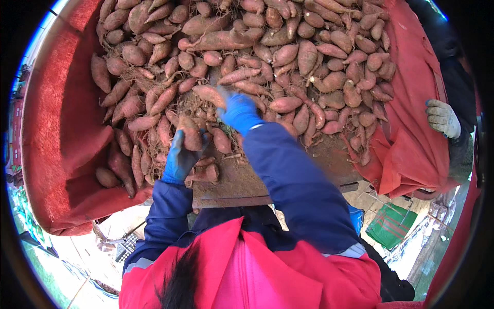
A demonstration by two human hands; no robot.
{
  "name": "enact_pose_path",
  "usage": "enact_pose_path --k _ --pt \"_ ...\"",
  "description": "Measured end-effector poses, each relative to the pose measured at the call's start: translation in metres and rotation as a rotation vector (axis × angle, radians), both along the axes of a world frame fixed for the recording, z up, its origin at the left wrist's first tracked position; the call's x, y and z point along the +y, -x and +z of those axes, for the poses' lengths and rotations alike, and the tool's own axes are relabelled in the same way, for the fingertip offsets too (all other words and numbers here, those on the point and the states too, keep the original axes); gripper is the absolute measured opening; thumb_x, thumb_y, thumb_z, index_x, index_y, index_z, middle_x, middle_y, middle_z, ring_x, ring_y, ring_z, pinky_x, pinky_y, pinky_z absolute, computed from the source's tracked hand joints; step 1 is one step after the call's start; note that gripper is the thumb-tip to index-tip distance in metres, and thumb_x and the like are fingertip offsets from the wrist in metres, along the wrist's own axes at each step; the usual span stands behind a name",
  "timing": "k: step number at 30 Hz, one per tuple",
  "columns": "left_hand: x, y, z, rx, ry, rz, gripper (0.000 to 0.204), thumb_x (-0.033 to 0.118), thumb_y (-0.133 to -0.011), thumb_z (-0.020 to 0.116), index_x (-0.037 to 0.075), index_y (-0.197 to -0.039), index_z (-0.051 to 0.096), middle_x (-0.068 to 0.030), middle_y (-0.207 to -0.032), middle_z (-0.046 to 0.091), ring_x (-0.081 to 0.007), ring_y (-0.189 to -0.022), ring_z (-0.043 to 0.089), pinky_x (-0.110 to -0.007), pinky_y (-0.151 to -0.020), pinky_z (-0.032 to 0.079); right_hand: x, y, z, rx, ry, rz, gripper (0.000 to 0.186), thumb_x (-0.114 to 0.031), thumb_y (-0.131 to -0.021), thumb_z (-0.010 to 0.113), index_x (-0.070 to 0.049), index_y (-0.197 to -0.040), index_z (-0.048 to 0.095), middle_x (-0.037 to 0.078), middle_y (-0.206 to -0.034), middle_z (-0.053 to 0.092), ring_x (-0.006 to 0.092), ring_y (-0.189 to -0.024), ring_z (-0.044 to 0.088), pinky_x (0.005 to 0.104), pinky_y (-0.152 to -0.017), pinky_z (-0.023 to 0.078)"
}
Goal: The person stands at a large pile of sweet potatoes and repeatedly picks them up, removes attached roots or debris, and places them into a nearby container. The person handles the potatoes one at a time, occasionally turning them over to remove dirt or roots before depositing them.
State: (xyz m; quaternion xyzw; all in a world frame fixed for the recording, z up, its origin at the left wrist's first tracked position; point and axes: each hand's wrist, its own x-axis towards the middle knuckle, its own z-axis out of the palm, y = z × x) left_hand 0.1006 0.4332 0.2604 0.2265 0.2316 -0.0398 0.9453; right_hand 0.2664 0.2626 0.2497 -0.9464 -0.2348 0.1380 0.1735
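Both of my hands wear blue gloves and work at the near edge of a big heap of sweet potatoes [303,56]. My left hand [178,158] is closed around a stubby reddish-brown sweet potato [190,134], held upright. Smeared by motion, my right hand [240,113] grips the right end of a longer, paler sweet potato [208,94] just above the heap; its fingertips are blurred. Between the hands lie loose soil and roots, with another sweet potato [221,140] there. Broken-looking pieces [210,174] rest beside my left wrist.
Red cloth [62,139] lines the left side, and more red cloth [406,118] drapes the right. A soil-strewn board [231,183] forms the near edge. At right, another person's pale-gloved hand [443,118] is close to the cloth. A green sack [392,225] lies below right.
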Motion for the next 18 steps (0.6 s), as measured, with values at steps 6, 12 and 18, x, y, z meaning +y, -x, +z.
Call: enact_pose_path --k 6,12,18 --pt "0.005 -0.009 -0.015 -0.072 0.371 0.095 0.066 0.049 -0.093 0.058 0.008 -0.142 0.041 -0.0188 -0.137 0.051 -0.0373 -0.128 0.047 -0.06 -0.111 0.034 0.021 0.012 -0.021 0.576 -0.802 -0.357 0.087 -0.036 -0.084 0.072 -0.007 -0.153 0.027 0.027 -0.132 0.055 0.0355 -0.122 0.056 0.045 -0.1 0.047" --pt "-0.018 -0.02 -0.033 -0.139 0.254 0.175 0.066 0.056 -0.094 0.049 0.012 -0.143 0.043 -0.0129 -0.147 0.044 -0.033 -0.135 0.041 -0.052 -0.114 0.032 -0.018 0.081 0.008 0.301 -0.541 0.099 0.072 -0.04 -0.082 0.07 -0.008 -0.141 0.046 0.026 -0.102 0.063 0.0441 -0.089 0.063 0.049 -0.081 0.051" --pt "-0.014 -0.017 -0.026 -0.232 0.416 0.113 0.076 0.067 -0.09 0.044 0.016 -0.147 0.042 -0.0105 -0.153 0.039 -0.0345 -0.139 0.036 -0.054 -0.117 0.024 -0.107 -0.097 0.056 -0.696 0.092 -0.143 0.045 -0.022 -0.077 0.066 -0.013 -0.121 0.065 0.015 -0.118 0.061 0.0335 -0.115 0.054 0.0475 -0.096 0.044"
